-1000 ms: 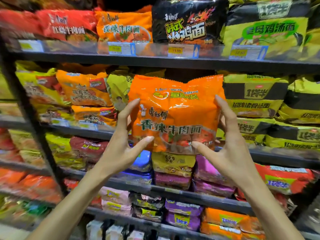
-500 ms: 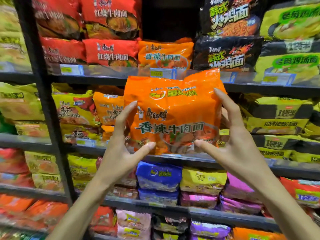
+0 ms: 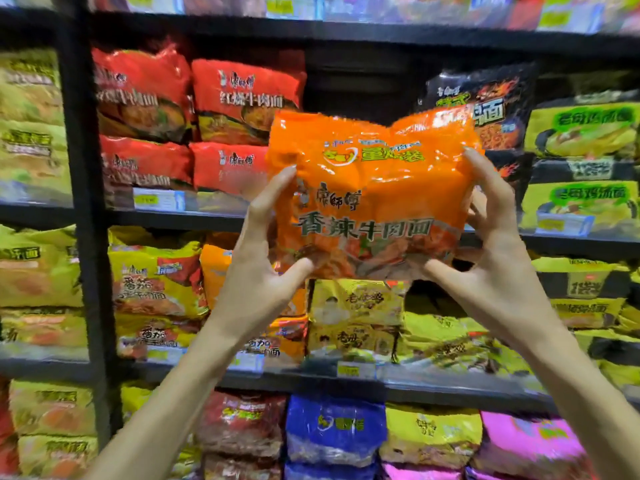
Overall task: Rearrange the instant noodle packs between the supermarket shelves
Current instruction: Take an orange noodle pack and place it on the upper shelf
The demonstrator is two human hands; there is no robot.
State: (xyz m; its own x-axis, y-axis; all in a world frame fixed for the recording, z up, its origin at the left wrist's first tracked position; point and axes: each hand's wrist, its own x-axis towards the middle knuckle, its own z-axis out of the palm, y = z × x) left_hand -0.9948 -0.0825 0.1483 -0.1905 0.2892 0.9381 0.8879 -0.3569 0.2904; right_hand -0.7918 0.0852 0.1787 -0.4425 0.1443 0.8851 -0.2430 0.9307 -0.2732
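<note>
I hold a large orange noodle multipack (image 3: 370,195) upright in front of the shelves, at the height of the upper shelf. My left hand (image 3: 263,268) grips its left edge, thumb under the bottom corner and fingers up the side. My right hand (image 3: 491,258) grips the right edge the same way. Behind the pack's top lies a dark gap (image 3: 360,84) on the upper shelf, between red packs (image 3: 242,102) and black packs (image 3: 485,98).
A black upright post (image 3: 81,202) divides the shelving at the left. Below the held pack sit yellow and orange packs (image 3: 156,282) on the middle shelf (image 3: 311,379), and blue (image 3: 332,431), red and pink packs lower down. Yellow-green packs (image 3: 581,129) fill the right.
Both hands have raised the orange pack from the middle shelf level to the upper shelf level, in front of the dark gap. The view has tilted upward with it.
</note>
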